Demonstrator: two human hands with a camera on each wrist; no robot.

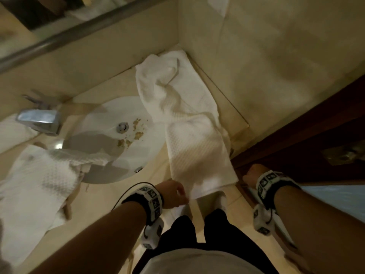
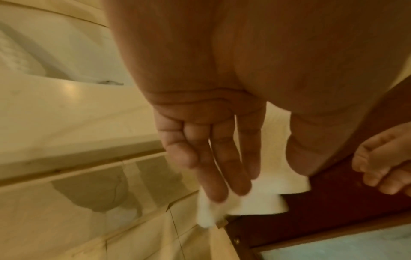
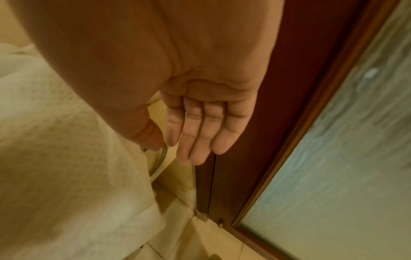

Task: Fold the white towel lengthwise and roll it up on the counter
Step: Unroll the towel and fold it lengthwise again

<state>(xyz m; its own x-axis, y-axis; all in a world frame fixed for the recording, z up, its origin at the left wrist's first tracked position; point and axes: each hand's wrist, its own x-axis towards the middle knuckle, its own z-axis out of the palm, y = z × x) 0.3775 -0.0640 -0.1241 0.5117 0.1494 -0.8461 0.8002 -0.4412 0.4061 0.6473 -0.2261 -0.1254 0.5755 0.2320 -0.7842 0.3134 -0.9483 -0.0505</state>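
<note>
While the towel (image 1: 189, 123) lies rumpled along the surface (image 1: 126, 80), no fold is made yet. Both hands, left hand (image 1: 173, 193) and right hand (image 1: 251, 174), are held loose and empty at its near corners, which must be gripped next.

— What did the person wear?
— Bare forearms, a black-and-white patterned band (image 1: 151, 202) on each wrist, a black cable (image 1: 126, 192) by the left one, dark trousers (image 1: 197, 230), a pale top.
</note>
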